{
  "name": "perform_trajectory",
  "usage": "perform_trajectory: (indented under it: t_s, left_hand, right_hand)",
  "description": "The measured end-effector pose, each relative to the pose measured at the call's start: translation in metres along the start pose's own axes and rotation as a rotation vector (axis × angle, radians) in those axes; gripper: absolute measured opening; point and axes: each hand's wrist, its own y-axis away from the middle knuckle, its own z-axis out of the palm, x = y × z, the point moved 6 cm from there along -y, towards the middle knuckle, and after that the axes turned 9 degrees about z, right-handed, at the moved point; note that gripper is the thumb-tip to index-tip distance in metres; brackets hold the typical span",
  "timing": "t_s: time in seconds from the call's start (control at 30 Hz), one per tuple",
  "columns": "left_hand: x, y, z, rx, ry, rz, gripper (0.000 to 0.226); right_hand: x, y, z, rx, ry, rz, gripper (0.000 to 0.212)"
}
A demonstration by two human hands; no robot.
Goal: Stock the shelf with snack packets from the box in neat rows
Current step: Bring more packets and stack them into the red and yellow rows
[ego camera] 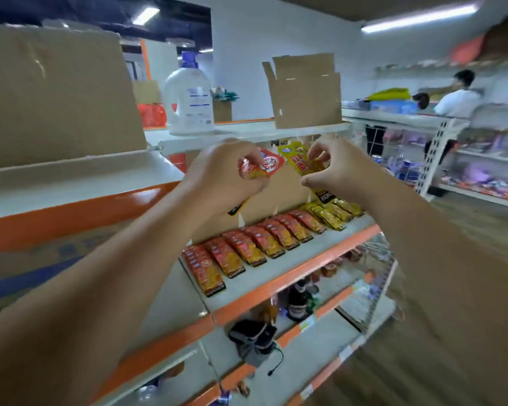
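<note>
Left hand curled round a crumpled red-and-yellow foil snack packet | right hand pinching a yellow foil snack packet, both above the back edge of the white, orange-edged shelf | risk, I reckon: a slipped pinch topples the shelved packet rows | legible: only "KOK…" on a black band; rest blurred.

The left hand pinches a red packet and the right hand pinches a yellow packet, both held above the shelf. Below them, red packets lie in overlapping rows, with yellow packets at the far end. A cardboard box stands on the top shelf.
</note>
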Motion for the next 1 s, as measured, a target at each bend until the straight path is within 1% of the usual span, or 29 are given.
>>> perform_trajectory:
  t_s: [0.1, 0.23, 0.43, 0.53, 0.67, 0.8, 0.9, 1.0]
  left_hand:
    - [0.006, -0.001, 0.047, -0.042, 0.039, 0.04, 0.026]
    - [-0.009, 0.003, 0.096, -0.071, 0.093, 0.013, 0.024]
    - [-0.054, 0.006, 0.152, -0.112, 0.101, -0.062, 0.025]
    - [-0.082, 0.007, 0.176, -0.114, 0.091, -0.124, 0.024]
    - [-0.121, 0.007, 0.203, -0.107, 0.057, -0.181, 0.023]
    - [-0.163, 0.009, 0.229, -0.122, 0.026, -0.255, 0.021]
    - [-0.189, 0.018, 0.243, -0.136, -0.054, -0.305, 0.02]
    - [-0.202, 0.035, 0.247, -0.085, -0.192, -0.352, 0.026]
  right_hand:
    - [0.05, 0.005, -0.003, -0.002, 0.019, 0.065, 0.037]
    - [0.102, 0.002, 0.01, -0.012, 0.042, 0.138, 0.038]
    - [0.145, -0.028, 0.045, 0.009, 0.07, 0.16, 0.041]
    - [0.161, -0.053, 0.074, -0.012, 0.037, 0.151, 0.037]
    - [0.178, -0.09, 0.128, -0.091, 0.028, 0.124, 0.031]
    - [0.193, -0.123, 0.185, -0.168, 0.021, 0.129, 0.031]
    - [0.199, -0.141, 0.22, -0.225, -0.019, 0.109, 0.036]
    - [0.207, -0.157, 0.249, -0.249, 0.002, 0.069, 0.033]
